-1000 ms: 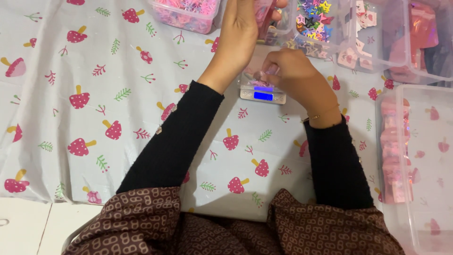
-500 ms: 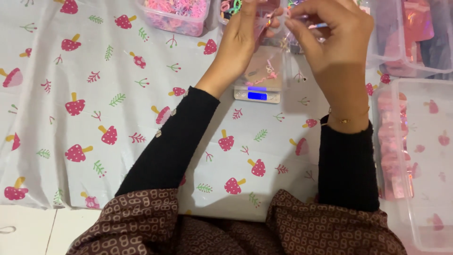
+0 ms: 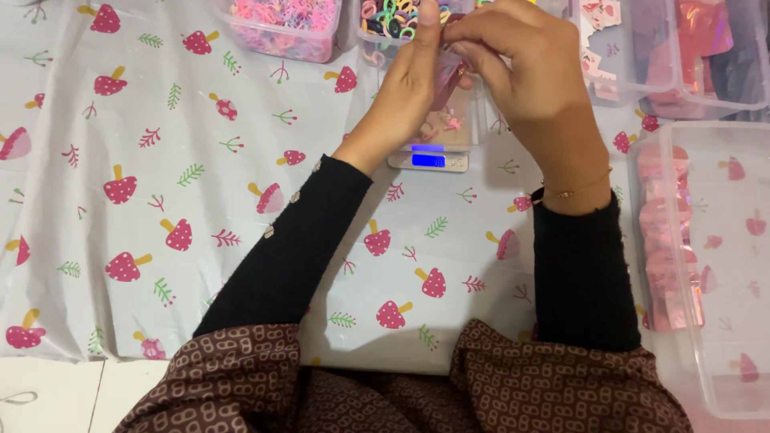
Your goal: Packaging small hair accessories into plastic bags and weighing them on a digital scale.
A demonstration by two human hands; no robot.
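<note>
Both hands pinch a small clear bag (image 3: 446, 88), left hand (image 3: 409, 76) & right hand (image 3: 525, 68) closed on its top. Bag hangs upright, directly above the pocket scale (image 3: 429, 159).

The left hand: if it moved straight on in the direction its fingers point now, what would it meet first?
Probably the clear tub of colourful hair ties: the left hand points up the picture toward it. Depth is unclear, so it may pass above the rim.

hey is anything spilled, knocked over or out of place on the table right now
Nothing stands out. The tubs of hair ties sit upright along the far edge, nothing has spilled onto the mushroom-print cloth, and the small scale lies flat. Both hands, left and right, pinch a small clear bag above it.
</note>
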